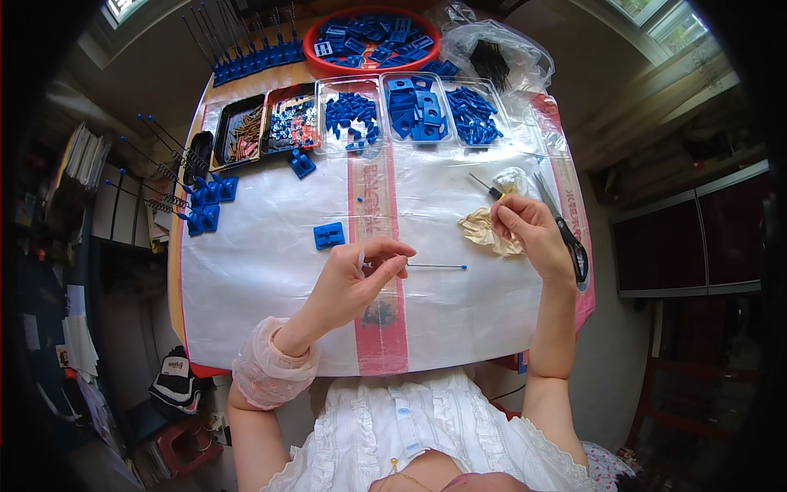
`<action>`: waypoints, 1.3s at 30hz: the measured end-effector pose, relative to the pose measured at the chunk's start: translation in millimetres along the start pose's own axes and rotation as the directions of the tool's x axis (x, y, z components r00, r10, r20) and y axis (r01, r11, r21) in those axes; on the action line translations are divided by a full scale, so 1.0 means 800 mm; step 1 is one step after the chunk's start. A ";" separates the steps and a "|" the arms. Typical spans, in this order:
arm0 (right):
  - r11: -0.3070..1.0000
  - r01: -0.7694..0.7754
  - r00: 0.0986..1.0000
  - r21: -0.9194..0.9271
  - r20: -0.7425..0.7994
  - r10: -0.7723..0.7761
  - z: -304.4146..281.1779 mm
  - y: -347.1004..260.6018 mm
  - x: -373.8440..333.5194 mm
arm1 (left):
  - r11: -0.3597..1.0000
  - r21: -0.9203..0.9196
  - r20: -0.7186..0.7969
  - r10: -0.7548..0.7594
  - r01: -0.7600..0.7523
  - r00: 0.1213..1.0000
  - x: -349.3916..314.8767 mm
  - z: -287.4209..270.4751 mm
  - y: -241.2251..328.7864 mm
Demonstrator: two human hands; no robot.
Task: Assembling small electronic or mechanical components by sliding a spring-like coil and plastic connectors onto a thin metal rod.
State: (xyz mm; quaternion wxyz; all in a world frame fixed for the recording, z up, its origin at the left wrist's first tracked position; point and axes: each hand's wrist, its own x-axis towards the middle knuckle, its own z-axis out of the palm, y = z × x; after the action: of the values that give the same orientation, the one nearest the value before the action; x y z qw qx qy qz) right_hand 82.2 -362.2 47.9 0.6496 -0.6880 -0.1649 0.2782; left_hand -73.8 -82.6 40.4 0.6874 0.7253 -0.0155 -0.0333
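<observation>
Left hand [352, 283]: our fingers pinched on the thin rod [434, 266] | rod: long axis runs rightward from fingertips, blue tip toward right hand [529, 230] | right hand: fingers closed on the cream cloth [485, 230], nearer that tip | beyond: scissors [566, 230], blue block [329, 235].

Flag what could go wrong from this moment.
The thin rod is pinched only at one end by the left hand, so its blue tip could dip or slip. The scissors lie right beside the right hand, near the table edge; a nudge might knock them off.
</observation>
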 end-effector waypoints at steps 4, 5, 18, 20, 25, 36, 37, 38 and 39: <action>0.944 -0.044 0.986 0.328 0.167 -0.012 -0.002 0.003 0.003 | 1.000 0.021 0.008 0.007 -0.007 1.000 0.001 0.001 0.003; 0.930 -0.052 0.979 0.364 0.201 -0.024 0.000 0.003 0.003 | 1.000 0.024 0.009 0.004 -0.004 1.000 0.000 0.001 0.004; 0.892 0.395 0.919 -0.218 0.075 -0.388 0.125 0.005 -0.012 | 0.998 0.066 0.091 0.008 -0.014 0.996 -0.003 0.009 -0.010; 0.842 0.436 0.898 -0.317 0.095 -0.429 0.139 -0.005 -0.016 | 0.999 0.051 0.101 0.009 -0.015 0.995 -0.005 0.013 -0.022; 0.862 0.416 0.909 -0.291 0.093 -0.407 0.152 -0.004 -0.022 | 0.996 0.079 0.190 0.030 -0.046 0.981 -0.005 0.018 -0.023; 0.894 0.389 0.921 -0.223 0.107 -0.374 0.154 0.011 -0.020 | 0.981 0.097 0.137 0.157 -0.171 0.978 -0.004 0.023 -0.028; 0.888 0.396 0.918 -0.234 0.102 -0.383 0.153 0.011 -0.020 | 0.977 0.106 0.142 0.167 -0.183 0.976 -0.004 0.023 -0.029; 0.884 0.402 0.915 -0.239 0.102 -0.389 0.153 0.010 -0.020 | 0.974 0.116 0.146 0.177 -0.194 0.973 -0.003 0.022 -0.029; 0.880 0.408 0.913 -0.245 0.102 -0.395 0.153 0.008 -0.020 | 0.976 0.111 0.141 0.169 -0.185 0.976 -0.004 0.022 -0.026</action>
State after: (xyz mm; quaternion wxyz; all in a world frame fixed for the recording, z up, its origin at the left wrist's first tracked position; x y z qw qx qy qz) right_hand -4.8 -274.0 44.6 0.5927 -0.7111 -0.3550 0.1303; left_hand -78.3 -99.1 18.5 0.6391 0.7583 -0.1271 -0.0182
